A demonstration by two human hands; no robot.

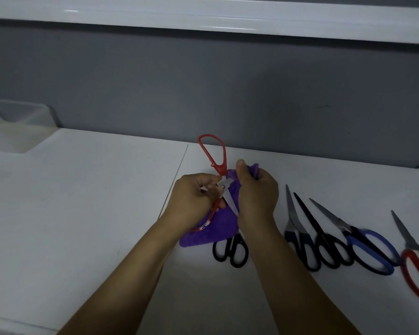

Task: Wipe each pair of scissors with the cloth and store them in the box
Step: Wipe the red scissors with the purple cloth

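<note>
One clear box (20,112) stands at the far left. Above the white counter (82,201), fingers of the left hand (191,198) are clamped on the open red scissors (218,168); fingers of the right hand (257,192) pinch the purple cloth (203,234) round one blade. Black scissors (228,249) lie partly under the cloth. To the right lie navy scissors (294,235), slim black scissors (322,238), blue scissors (373,235) and a red-handled pair (408,240).

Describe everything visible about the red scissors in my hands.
The red scissors have plastic-looking loop handles and silvery blades, spread open. One loop points up; the other, with pale bands, lies against the purple cloth. The left hand grips them near the pivot; the right hand holds cloth against a blade.
</note>
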